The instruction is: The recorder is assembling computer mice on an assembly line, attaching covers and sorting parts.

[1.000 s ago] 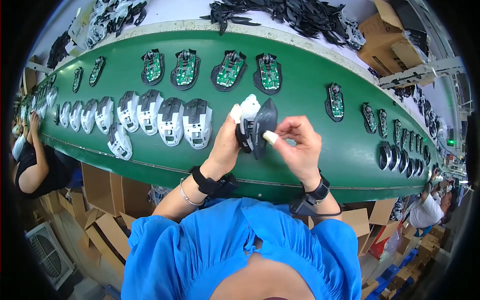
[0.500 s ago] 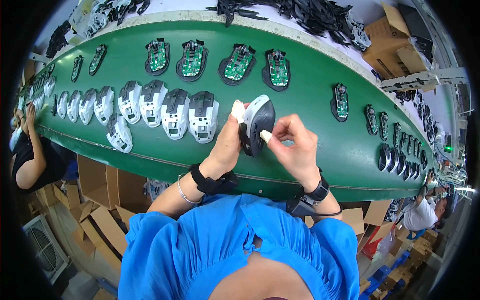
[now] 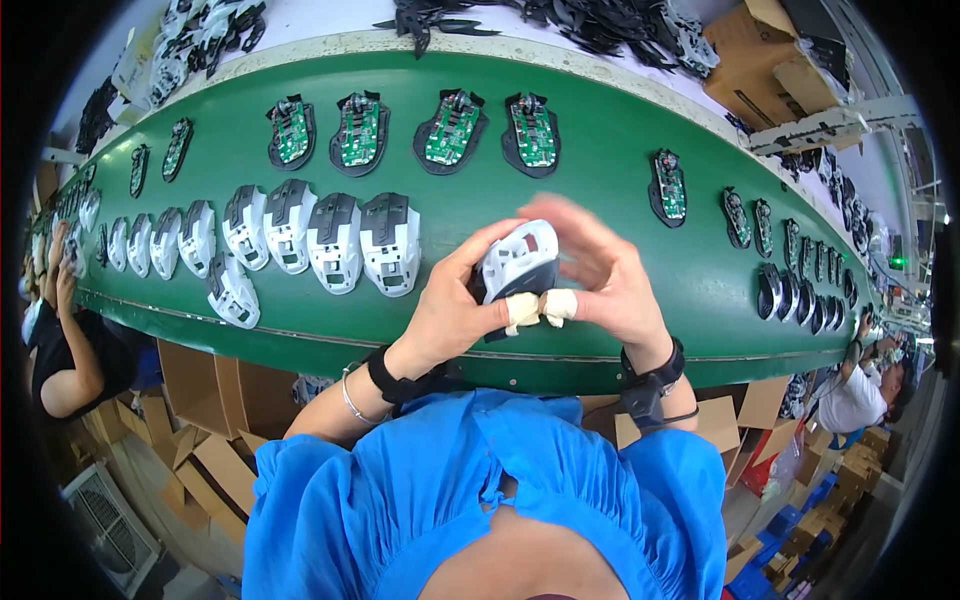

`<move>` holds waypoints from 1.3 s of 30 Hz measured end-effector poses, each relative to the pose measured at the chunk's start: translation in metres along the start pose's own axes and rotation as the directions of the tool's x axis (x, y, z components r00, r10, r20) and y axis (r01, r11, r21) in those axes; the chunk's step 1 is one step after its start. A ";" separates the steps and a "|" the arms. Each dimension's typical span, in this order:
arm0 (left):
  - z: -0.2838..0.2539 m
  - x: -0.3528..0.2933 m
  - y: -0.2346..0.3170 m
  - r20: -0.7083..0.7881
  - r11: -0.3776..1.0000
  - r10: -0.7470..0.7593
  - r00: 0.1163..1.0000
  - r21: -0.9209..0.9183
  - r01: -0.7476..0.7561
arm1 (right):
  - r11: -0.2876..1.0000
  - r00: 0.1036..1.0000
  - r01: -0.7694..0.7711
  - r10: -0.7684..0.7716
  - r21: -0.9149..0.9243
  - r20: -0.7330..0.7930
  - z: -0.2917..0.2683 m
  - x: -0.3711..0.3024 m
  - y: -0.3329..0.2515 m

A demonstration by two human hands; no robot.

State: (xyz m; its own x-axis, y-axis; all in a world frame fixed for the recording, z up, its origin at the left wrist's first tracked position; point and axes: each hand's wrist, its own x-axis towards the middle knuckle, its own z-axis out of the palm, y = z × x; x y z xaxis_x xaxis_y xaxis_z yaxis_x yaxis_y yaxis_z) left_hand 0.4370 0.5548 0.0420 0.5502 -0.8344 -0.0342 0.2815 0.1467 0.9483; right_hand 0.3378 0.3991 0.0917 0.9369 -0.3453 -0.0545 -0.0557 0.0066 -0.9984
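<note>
Above the near part of the green belt I hold a computer mouse (image 3: 520, 262) with a light grey and black shell, tilted, an oval opening in its grey part. My left hand (image 3: 450, 305) is closed round its left side, thumb on the near edge. My right hand (image 3: 618, 280) is at its right side; the thumb presses the near edge and the fingers, smeared by motion, curl over the far end. Both thumbs wear pale finger covers. Left of my hands lies a row of grey-and-black mouse top shells (image 3: 388, 247).
Black mouse bases with green circuit boards (image 3: 531, 138) lie along the far side of the green belt (image 3: 600, 330). More mouse parts (image 3: 768, 292) line the right. Loose black parts (image 3: 600, 25) and a cardboard box (image 3: 765, 65) stand beyond. Other people work at both ends.
The mouse has been turned in my hands, so its grey part with the opening now shows. My right hand has moved from a pinch at its side to round its far end.
</note>
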 end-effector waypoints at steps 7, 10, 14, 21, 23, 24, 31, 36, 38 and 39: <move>-0.011 -0.005 -0.013 -0.017 0.968 -0.139 0.990 0.210 0.140 | 0.856 0.961 -0.264 0.196 0.445 0.194 -0.003 0.001 0.030; -0.013 0.008 -0.008 0.032 0.965 -0.187 0.982 0.195 0.177 | 0.828 0.969 -0.246 0.199 0.504 0.147 -0.002 0.006 0.034; -0.011 -0.001 -0.011 0.033 0.915 -0.035 0.999 0.403 0.019 | 0.813 0.980 -0.196 0.152 0.549 0.125 -0.011 0.006 0.020; -0.009 -0.007 0.000 0.134 0.703 -0.034 0.990 0.708 -0.071 | 0.845 0.954 0.279 -0.191 -0.457 0.230 -0.010 -0.010 0.015; -0.005 -0.011 0.001 0.171 0.689 -0.074 0.983 0.721 -0.073 | 0.881 0.968 0.233 -0.169 -0.411 0.185 -0.009 -0.022 0.017; -0.005 -0.012 0.000 0.189 0.680 -0.109 0.976 0.731 -0.065 | 0.885 0.972 0.218 -0.161 -0.412 0.170 -0.010 -0.027 0.023; 0.003 -0.003 0.002 0.293 0.645 -0.327 0.898 0.764 -0.014 | 0.820 0.998 0.069 -0.053 -0.569 0.045 0.000 -0.052 0.024; 0.006 -0.001 0.015 0.358 0.629 -0.222 0.907 0.764 -0.147 | 0.785 0.976 0.211 -0.205 -0.583 0.076 -0.002 -0.053 0.010; 0.008 0.000 0.018 0.368 0.640 -0.229 0.901 0.755 -0.145 | 0.796 0.975 0.211 -0.216 -0.567 0.059 -0.002 -0.057 0.015; 0.009 0.003 0.014 0.357 0.634 -0.287 0.889 0.766 -0.103 | 0.797 0.979 0.188 -0.199 -0.574 0.044 -0.004 -0.058 0.021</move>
State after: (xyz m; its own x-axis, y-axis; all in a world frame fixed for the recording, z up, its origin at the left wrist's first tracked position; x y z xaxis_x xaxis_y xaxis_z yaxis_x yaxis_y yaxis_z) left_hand 0.4358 0.5499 0.0578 0.1273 -0.9735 -0.1901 -0.4806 -0.2282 0.8468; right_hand 0.2810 0.4156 0.0735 0.9434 -0.2983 0.1448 -0.0666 -0.5982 -0.7986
